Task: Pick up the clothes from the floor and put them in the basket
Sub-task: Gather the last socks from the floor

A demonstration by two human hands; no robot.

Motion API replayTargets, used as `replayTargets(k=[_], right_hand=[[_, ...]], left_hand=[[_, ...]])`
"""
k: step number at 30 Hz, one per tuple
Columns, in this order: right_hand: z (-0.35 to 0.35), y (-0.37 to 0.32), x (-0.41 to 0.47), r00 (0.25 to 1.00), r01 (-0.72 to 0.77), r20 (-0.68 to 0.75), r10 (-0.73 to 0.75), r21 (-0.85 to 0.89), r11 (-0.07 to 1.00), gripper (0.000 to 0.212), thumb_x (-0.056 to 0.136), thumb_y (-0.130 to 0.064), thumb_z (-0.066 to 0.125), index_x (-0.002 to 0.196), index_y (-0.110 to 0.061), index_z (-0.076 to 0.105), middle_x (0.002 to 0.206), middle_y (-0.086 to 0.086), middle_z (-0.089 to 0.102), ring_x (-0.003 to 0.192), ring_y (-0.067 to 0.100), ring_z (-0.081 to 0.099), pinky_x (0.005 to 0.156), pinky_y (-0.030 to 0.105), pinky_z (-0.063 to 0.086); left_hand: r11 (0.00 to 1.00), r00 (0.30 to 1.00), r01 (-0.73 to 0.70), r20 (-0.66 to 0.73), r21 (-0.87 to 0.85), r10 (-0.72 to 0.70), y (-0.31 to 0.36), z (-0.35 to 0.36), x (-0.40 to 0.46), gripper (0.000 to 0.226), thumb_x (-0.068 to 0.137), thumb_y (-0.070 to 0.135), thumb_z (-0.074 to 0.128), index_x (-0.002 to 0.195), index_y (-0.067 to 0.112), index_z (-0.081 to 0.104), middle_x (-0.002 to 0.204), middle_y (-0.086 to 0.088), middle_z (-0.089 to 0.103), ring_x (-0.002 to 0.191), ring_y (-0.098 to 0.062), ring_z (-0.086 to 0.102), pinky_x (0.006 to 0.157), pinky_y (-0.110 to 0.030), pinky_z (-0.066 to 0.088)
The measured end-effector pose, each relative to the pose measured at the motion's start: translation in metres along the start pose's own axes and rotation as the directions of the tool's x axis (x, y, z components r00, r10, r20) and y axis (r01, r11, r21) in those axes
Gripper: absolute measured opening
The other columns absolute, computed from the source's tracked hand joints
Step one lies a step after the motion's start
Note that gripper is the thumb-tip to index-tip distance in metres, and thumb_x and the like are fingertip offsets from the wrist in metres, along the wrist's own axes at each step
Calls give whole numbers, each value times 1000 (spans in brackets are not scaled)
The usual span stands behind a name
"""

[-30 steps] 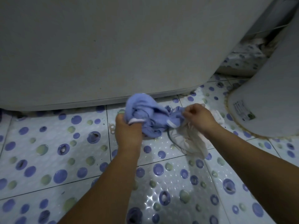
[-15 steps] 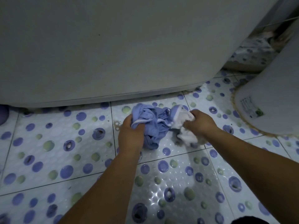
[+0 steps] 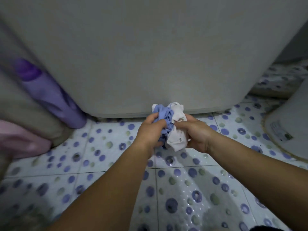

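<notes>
A bundle of clothes sits between my two hands, lifted off the tiled floor (image 3: 108, 164). Its left part is a blue garment (image 3: 162, 114), its right part a white garment (image 3: 177, 129). My left hand (image 3: 150, 129) grips the blue cloth with curled fingers. My right hand (image 3: 197, 132) grips the white cloth from the other side. Both hands press the bundle together, just in front of the lower edge of a big grey-white appliance (image 3: 150, 55). No basket shows in this view.
A purple bottle-like object (image 3: 55, 99) leans at the appliance's left corner. Blurred beige cloth (image 3: 21, 104) and a pink cloth (image 3: 20, 142) lie at the far left. A white rounded container (image 3: 290, 130) stands on the right. The floor tiles carry blue and green dots.
Both hands have gathered the blue and white clothes into a tight bundle and raised it from the floor. The view has swung left, bringing the purple object and pink cloth into sight.
</notes>
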State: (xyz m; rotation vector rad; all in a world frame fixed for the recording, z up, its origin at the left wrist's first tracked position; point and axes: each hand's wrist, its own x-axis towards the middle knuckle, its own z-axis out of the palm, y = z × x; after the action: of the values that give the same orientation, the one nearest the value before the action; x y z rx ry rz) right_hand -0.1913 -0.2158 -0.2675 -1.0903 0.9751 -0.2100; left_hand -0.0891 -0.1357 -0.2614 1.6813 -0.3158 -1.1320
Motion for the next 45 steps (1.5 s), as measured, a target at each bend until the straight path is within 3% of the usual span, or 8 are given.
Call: replayTargets(k=[10,16,24,33,37,40,43,45], right_hand=[[135,-101,-154,946,263,221,-237,-95,960,38,94,-8,47,130,-21,51,107,6,64,79,19,61,68,34,52],[228,-136,-254,820,476,389,-421,-52,878,38,93,-4,46,126,-21,54,86,1,63,73,16,60,65,31,50],[343,-163,-351,615,633,584,-530,35,774,37,92,-6,48,124,-21,56,101,7,66,88,25,64,79,42,54],[426,-169,-400,424,733,724,-544,78,675,33,95,-4,43,125,-14,53,82,0,60,72,13,59,57,23,51],[443,-135,-365,536,767,738,-410,-222,602,25,96,-17,45,118,-12,55,96,10,64,92,28,63,79,39,55],[439,-95,-329,661,744,727,-186,-601,293,41,97,-32,44,134,-13,42,123,17,56,108,32,59,95,47,51],[433,-50,-296,636,763,770,-54,-638,-105,49,98,-34,42,142,-15,36,141,15,45,126,30,47,105,37,39],[430,-23,-276,601,785,799,10,-589,-191,44,97,-34,43,136,-14,42,138,18,48,125,33,46,102,35,38]], left_hand=[[930,906,-340,-215,142,364,105,-110,-186,21,87,7,47,88,23,60,75,-12,58,67,-25,53,66,-32,45],[860,768,-485,-392,162,507,136,-185,-300,21,85,7,49,95,21,60,76,-5,61,67,-21,57,63,-29,52],[766,552,-627,-614,140,564,158,-266,-435,19,83,2,48,83,19,57,66,-7,57,53,-19,53,52,-24,51],[732,381,-658,-761,175,524,156,-332,-502,18,86,7,48,79,22,55,72,-5,58,61,-20,57,55,-30,57],[895,502,-431,-793,117,346,116,-356,-482,16,91,14,52,76,20,50,76,-6,52,63,-23,55,61,-38,58],[982,604,5,-784,188,147,69,-371,-458,14,92,20,54,83,10,56,83,-15,57,65,-28,55,58,-35,53],[699,652,501,-754,510,83,18,-386,-434,42,91,33,55,122,5,56,124,-21,58,108,-35,59,80,-32,48],[608,636,537,-755,584,163,-7,-392,-423,50,91,37,51,138,22,43,141,-15,40,127,-35,45,102,-37,42]])
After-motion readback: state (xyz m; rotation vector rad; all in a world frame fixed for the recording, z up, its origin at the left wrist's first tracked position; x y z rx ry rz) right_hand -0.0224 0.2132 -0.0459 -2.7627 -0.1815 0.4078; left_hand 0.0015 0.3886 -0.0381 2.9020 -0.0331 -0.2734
